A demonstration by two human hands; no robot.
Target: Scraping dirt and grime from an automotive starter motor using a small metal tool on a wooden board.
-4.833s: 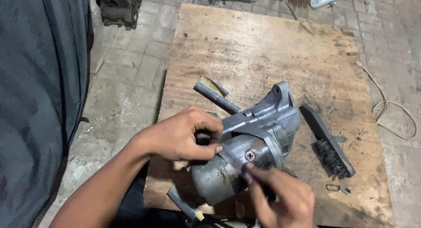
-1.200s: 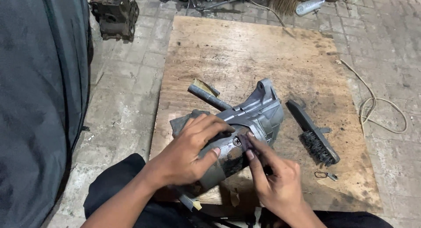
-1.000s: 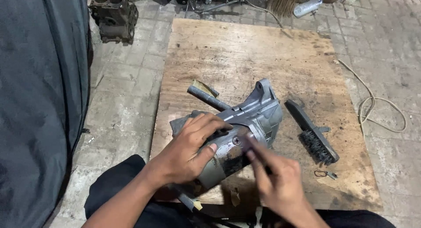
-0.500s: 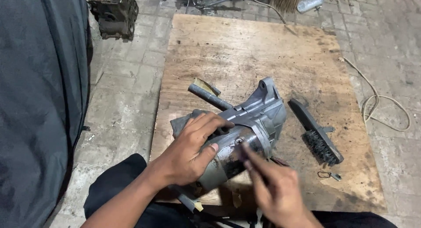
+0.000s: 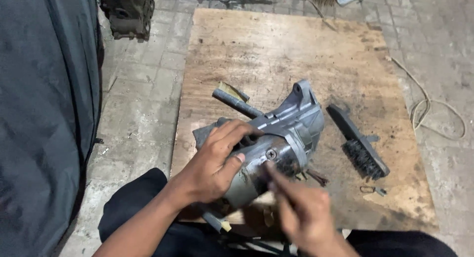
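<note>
At the near edge of the board (image 5: 296, 54), which lies on a paved floor (image 5: 143, 84), the right hand (image 5: 301, 215) is blurred; a fingertip reaches to just beside a screw head (image 5: 270, 154) on the motor (image 5: 276, 143), and whether it pinches anything cannot be told. The left hand (image 5: 217, 160) is just left of it, wrapped over the top of the motor's round grey body, thumb on the near side and fingers curled over the far side, gripping it firmly. The motor lies on its side near the middle of the board, its cast housing pointing far and right. A small handle (image 5: 216, 221) with a pale tip pokes out under the left wrist. Right of the motor, apart from it, a black wire brush (image 5: 358, 143) lies at an angle, bristles toward the near end, with a small metal clip (image 5: 371, 190) just near of it. Just beyond the motor on the left, a dark rod (image 5: 237, 103) rests on the board. Far left on the floor sits a rusty engine block (image 5: 126, 12); a dark cloth (image 5: 44, 114) hangs along the left side, and a pale cord (image 5: 434, 109) loops on the floor to the right.
</note>
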